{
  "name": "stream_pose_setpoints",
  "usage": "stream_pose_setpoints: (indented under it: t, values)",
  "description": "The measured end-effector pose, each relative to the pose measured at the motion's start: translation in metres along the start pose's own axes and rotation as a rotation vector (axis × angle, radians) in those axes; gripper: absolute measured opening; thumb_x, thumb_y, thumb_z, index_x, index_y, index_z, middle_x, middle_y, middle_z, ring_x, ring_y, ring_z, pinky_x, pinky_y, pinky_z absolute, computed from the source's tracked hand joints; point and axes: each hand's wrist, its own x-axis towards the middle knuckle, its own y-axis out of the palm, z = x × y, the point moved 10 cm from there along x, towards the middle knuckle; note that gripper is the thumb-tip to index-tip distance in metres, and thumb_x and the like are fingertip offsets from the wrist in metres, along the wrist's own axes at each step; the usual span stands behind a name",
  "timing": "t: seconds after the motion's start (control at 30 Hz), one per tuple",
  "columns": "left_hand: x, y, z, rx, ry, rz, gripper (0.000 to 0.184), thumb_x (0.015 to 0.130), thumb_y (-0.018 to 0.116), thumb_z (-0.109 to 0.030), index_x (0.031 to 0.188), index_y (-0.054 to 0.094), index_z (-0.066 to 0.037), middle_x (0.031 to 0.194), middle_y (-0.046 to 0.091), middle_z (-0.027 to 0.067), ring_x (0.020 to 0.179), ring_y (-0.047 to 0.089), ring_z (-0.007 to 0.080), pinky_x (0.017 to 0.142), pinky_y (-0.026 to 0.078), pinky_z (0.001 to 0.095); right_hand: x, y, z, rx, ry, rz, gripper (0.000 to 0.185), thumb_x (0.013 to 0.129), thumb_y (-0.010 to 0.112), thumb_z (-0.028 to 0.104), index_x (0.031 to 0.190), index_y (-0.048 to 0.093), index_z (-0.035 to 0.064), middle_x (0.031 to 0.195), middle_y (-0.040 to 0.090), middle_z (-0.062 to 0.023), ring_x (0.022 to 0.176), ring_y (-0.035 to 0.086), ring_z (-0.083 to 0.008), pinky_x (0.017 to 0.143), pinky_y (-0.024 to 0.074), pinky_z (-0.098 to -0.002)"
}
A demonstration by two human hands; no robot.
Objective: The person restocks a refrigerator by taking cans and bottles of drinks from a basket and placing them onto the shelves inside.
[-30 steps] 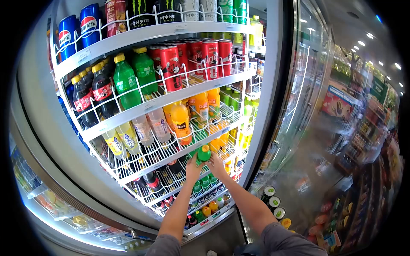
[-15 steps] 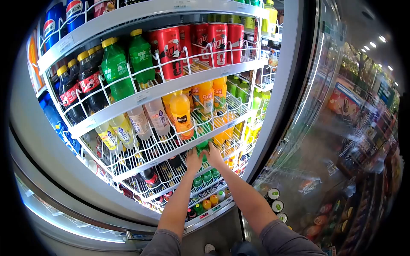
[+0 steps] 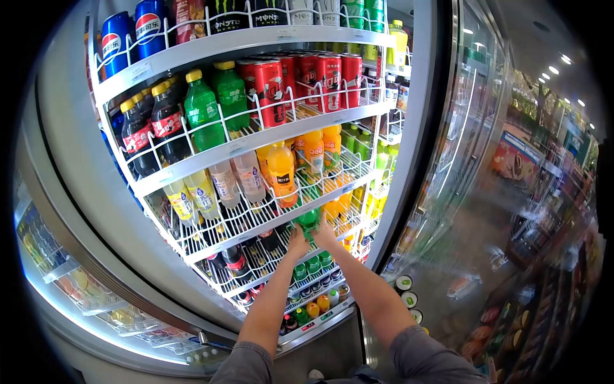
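Observation:
Both my arms reach into an upright drinks cooler, at a lower wire shelf. Between my hands is a green plastic bottle (image 3: pixel 309 219), just below the front edge of the shelf (image 3: pixel 268 225) with the orange drinks. My left hand (image 3: pixel 298 243) grips its left side, fingers closed round it. From the right, my right hand (image 3: pixel 327 237) holds the same bottle, partly hidden behind its own wrist. Above my hands stands an orange juice bottle (image 3: pixel 282 174) with a dark label. More green bottles (image 3: pixel 313 264) lie on a lower shelf, between my forearms.
White wire rails edge each shelf. Red cans (image 3: pixel 270 93), green soda bottles (image 3: pixel 203 112) and cola bottles (image 3: pixel 135 136) fill the shelf above. On the right is the glass door (image 3: pixel 441 166). Several cans (image 3: pixel 408 299) show low on the right, near my right arm.
My view has shifted, so the shelves sit lower and further right on the left side. More of the green bottle shows between my hands, which still hold it.

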Motion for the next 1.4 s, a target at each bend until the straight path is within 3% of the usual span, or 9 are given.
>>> stream_pose_setpoints:
  t: [0.1,0.23,0.27,0.43,0.8,1.1,1.2,1.3,1.4]
  values:
    - [-0.028,-0.01,-0.017,-0.036,0.053,-0.091,0.081,0.088,0.05,-0.009,0.15,0.0,0.009,0.15,0.028,0.0315,0.137,0.034,0.0437,0.112,0.032,0.0445,-0.025,-0.018,0.005,0.019,0.041,-0.005,0.089,0.082,0.064,0.018,0.147,0.01,-0.0117,0.118,0.056,-0.0365,0.107,0.057,-0.0488,0.09,0.0478,-0.0481]
    - [-0.081,-0.018,-0.05,-0.242,0.058,-0.139,0.073,0.086,0.047,-0.003,0.149,0.012,0.009,0.138,0.041,0.0342,0.121,0.048,0.0479,0.104,0.039,0.046,-0.078,-0.011,-0.001,0.176,-0.125,-0.146,0.081,0.087,0.061,0.011,0.152,0.014,-0.0021,0.139,0.043,-0.0339,0.128,0.049,-0.0382,0.099,0.045,-0.0409]
    - [-0.098,-0.019,-0.057,-0.276,0.094,-0.151,0.071,0.086,0.046,-0.003,0.149,0.015,0.008,0.136,0.043,0.0339,0.12,0.049,0.0474,0.104,0.039,0.0463,-0.099,-0.006,-0.003,0.249,-0.103,-0.126,0.078,0.09,0.059,0.009,0.154,0.014,0.0042,0.145,0.038,-0.0303,0.134,0.043,-0.034,0.103,0.0424,-0.038]
    - [-0.167,0.017,-0.05,-0.394,0.14,-0.298,0.054,0.095,0.043,-0.008,0.147,0.032,-0.002,0.133,0.054,0.0256,0.12,0.054,0.039,0.099,0.043,0.0412,-0.207,0.019,-0.022,0.53,0.153,-0.031,0.072,0.092,0.056,0.009,0.153,0.018,0.0051,0.146,0.039,-0.0271,0.134,0.043,-0.0357,0.107,0.0381,-0.0393]
    - [-0.318,0.021,-0.056,-0.692,-0.038,-0.245,0.036,0.102,0.046,-0.018,0.135,0.05,-0.003,0.119,0.063,0.0149,0.105,0.061,0.0203,0.09,0.047,0.0297,-0.321,-0.011,0.024,0.623,0.124,0.082,0.059,0.095,0.053,0.005,0.149,0.03,0.0064,0.137,0.049,-0.0222,0.125,0.053,-0.0313,0.1,0.046,-0.0387]
    - [-0.426,-0.044,-0.075,-0.601,-0.007,-0.533,0.036,0.102,0.047,-0.016,0.134,0.05,-0.002,0.116,0.065,0.0164,0.103,0.064,0.0227,0.089,0.049,0.0317,-0.368,-0.071,0.087,0.807,-0.011,0.141,0.063,0.096,0.056,0.008,0.151,0.025,0.0082,0.141,0.043,-0.0199,0.123,0.051,-0.0261,0.099,0.0458,-0.0361]
    - [-0.47,-0.056,-0.068,-0.639,-0.012,-0.604,0.036,0.101,0.048,-0.015,0.135,0.05,-0.003,0.116,0.065,0.0144,0.103,0.063,0.0213,0.09,0.048,0.0313,-0.389,-0.079,0.107,0.772,-0.043,0.166,0.057,0.097,0.056,0.012,0.148,0.03,0.0065,0.133,0.051,-0.0158,0.115,0.056,-0.021,0.093,0.0496,-0.0321]
    - [-0.54,-0.071,-0.06,-0.804,-0.14,-0.692,0.035,0.101,0.047,-0.01,0.136,0.05,-0.004,0.114,0.064,0.0104,0.101,0.059,0.0145,0.089,0.046,0.0267,-0.414,-0.053,0.125,0.87,-0.041,0.347,0.054,0.098,0.056,0.013,0.146,0.034,0.006,0.124,0.057,-0.0134,0.108,0.059,-0.0186,0.091,0.0495,-0.03]
    - [-0.601,-0.077,-0.019,-0.66,-0.204,-0.815,0.035,0.101,0.048,-0.012,0.135,0.05,-0.004,0.115,0.064,0.0101,0.099,0.059,0.0136,0.088,0.046,0.0268,-0.448,-0.028,0.168,0.896,-0.055,0.532,0.049,0.098,0.054,0.014,0.143,0.037,0.0061,0.118,0.06,-0.0113,0.102,0.062,-0.0165,0.086,0.0487,-0.0273]
